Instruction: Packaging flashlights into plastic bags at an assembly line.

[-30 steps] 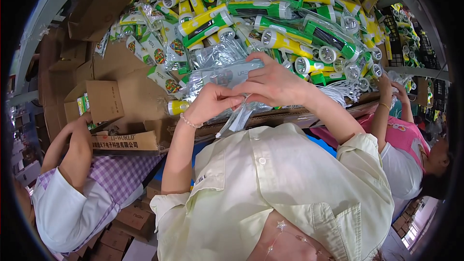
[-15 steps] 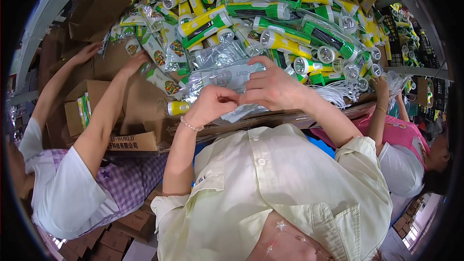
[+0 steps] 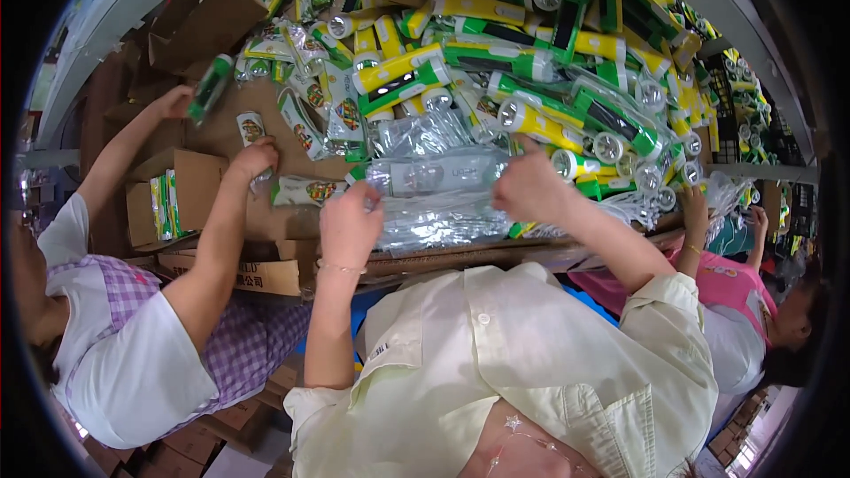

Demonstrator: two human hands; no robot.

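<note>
A clear plastic bag (image 3: 438,174) with a pale printed panel lies stretched between my hands, over a stack of shiny clear bags (image 3: 443,219). My left hand (image 3: 350,223) has its fingers curled at the bag's left end. At the opposite end, my right hand (image 3: 536,188) pinches the bag's edge, fingertips partly hidden. Just beyond are more crumpled clear bags (image 3: 421,133) and a heap of yellow and green flashlights (image 3: 549,128). Whether anything is inside the stretched bag is hard to make out.
At left, a co-worker's hand (image 3: 174,104) lifts a green flashlight (image 3: 211,88); the other hand (image 3: 257,158) is at a packaged one. An open carton (image 3: 190,177) holds packed flashlights. White cables (image 3: 629,211) lie at right, near another co-worker's hand (image 3: 694,204).
My hands have moved apart to opposite ends of the bag, which now lies flatter. The yellow flashlight near my left hand is no longer visible. The left co-worker has raised a green flashlight.
</note>
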